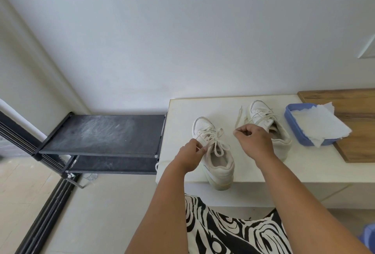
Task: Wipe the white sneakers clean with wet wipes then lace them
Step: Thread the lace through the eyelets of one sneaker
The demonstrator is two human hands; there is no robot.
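Lacing: near sneaker [215, 150] bowed
Hands: left hand [189, 157] and right hand [253, 142] each pinch a lace end [237, 118]
Risk: uneven pull could slip the knot

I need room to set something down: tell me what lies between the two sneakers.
In the head view, only bare white tabletop and a loose lace end lie between the left sneaker and the right sneaker.

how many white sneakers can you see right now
2. The near sneaker stands at the white table's front edge, bow tied. The far sneaker sits behind the right hand, beside the blue tray. None seems hidden.
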